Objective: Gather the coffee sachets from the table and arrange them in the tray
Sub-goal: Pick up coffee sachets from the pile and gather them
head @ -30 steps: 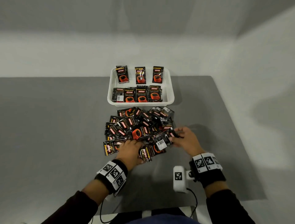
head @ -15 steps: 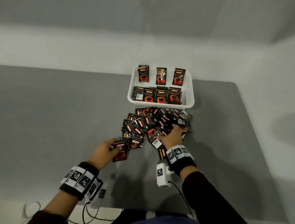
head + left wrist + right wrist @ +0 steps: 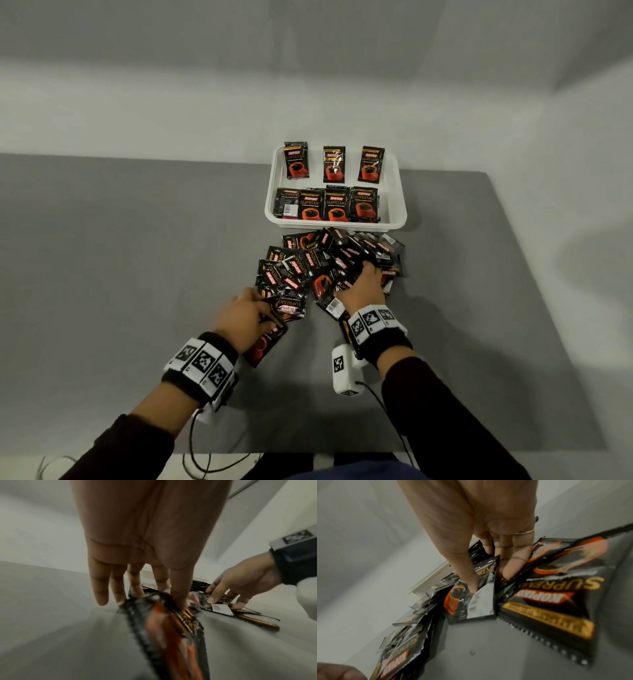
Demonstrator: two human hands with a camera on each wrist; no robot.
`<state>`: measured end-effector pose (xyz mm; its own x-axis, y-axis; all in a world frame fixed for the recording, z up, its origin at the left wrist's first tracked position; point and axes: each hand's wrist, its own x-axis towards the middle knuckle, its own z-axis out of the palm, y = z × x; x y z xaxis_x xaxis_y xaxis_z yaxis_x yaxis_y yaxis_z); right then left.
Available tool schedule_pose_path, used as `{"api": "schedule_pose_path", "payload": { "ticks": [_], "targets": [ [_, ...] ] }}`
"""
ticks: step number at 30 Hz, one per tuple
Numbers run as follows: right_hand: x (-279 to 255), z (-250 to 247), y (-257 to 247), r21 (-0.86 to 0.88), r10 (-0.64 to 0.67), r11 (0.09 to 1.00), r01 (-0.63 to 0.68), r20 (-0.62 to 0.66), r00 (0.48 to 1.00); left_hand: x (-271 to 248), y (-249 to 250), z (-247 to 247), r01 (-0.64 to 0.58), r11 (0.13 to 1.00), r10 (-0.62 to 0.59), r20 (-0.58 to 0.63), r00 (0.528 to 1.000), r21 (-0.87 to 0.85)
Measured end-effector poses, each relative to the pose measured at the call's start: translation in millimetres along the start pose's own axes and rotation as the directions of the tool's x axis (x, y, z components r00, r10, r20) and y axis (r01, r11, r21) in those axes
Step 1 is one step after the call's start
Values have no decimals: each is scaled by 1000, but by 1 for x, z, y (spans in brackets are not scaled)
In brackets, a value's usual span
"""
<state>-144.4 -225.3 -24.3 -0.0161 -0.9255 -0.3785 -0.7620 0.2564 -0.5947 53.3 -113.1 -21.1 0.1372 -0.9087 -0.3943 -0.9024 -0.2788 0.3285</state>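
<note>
A white tray [image 3: 400,192] at the table's far side holds several black-and-orange coffee sachets [image 3: 337,205] in two rows. A loose pile of sachets [image 3: 308,263] lies just in front of it. My left hand [image 3: 269,310] is at the pile's near left corner, where thumb and fingers pinch one sachet [image 3: 267,342] that hangs toward me; the left wrist view shows this sachet [image 3: 171,635] blurred under the hand [image 3: 159,599]. My right hand [image 3: 368,267] reaches into the pile's right side. In the right wrist view this hand [image 3: 489,580] pinches a sachet with a white barcode [image 3: 481,599].
The grey table [image 3: 137,274] runs wide and bare to the left of the pile, and its right edge lies a little past the tray. A white wall stands behind the tray. A cabled white wrist unit [image 3: 344,370] hangs under my right wrist.
My left hand drew one sachet out of the pile to the left and now holds it by the pile's edge. My right hand went deeper into the pile's right side.
</note>
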Motion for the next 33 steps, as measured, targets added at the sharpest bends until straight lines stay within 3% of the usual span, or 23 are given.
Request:
{"api": "schedule_pose_path", "payload": {
  "ticks": [7,14,20,27,29,33],
  "targets": [
    [4,-7,1,27,128,991,-131,79,989,4,2,19,11,1000,-11,-3,1000,-27],
    [1,6,-16,-11,212,977,-211,13,977,-4,2,21,20,995,-28,-84,996,-95],
    [-1,6,-9,79,202,977,-200,-18,979,-9,2,31,38,988,-54,-107,993,-153],
    [-11,2,-8,160,192,969,-189,-2,981,-30,-17,8,-38,952,51,36,998,-303],
    [-11,3,-14,129,154,980,-153,3,988,-41,-22,-5,-84,915,91,0,996,-394],
    [-8,2,-16,93,64,993,-66,17,998,-57,-31,-26,-55,832,-19,-127,992,-552]
  ]
}}
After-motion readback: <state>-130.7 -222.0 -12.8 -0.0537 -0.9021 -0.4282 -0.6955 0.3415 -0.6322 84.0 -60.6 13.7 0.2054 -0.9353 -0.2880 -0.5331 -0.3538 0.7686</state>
